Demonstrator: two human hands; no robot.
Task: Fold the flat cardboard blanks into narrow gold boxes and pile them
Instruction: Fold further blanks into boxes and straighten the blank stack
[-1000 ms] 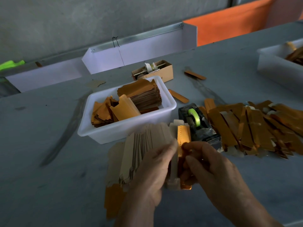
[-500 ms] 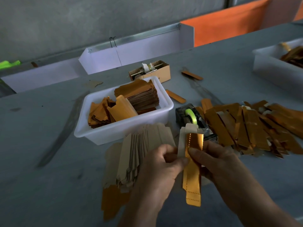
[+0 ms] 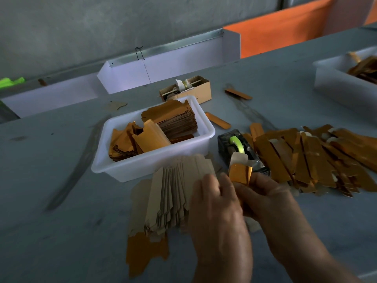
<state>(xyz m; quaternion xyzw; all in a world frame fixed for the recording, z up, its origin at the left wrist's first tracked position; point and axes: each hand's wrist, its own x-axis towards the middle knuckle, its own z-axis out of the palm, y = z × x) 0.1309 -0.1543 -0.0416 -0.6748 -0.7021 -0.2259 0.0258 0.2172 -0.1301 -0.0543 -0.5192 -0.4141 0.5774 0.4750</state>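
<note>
A gold blank (image 3: 240,172) stands upright between my hands, its white top flap bent open. My left hand (image 3: 216,203) and my right hand (image 3: 263,197) both grip its lower part, which they hide. A fanned stack of flat blanks (image 3: 173,193) lies brown side up just left of my hands, with a gold one (image 3: 144,254) at its near end. Folded narrow gold boxes (image 3: 310,158) lie piled to the right.
A white tub (image 3: 204,139) with more gold blanks sits behind the stack. A tape dispenser (image 3: 236,148) with green tape stands beside it. Further back are a small cardboard box (image 3: 195,90), loose gold strips and another white tub (image 3: 334,82) at the right.
The blank's long lower part, hanging free half a second ago, is now covered by my hands. Both hands have closed in together around it.
</note>
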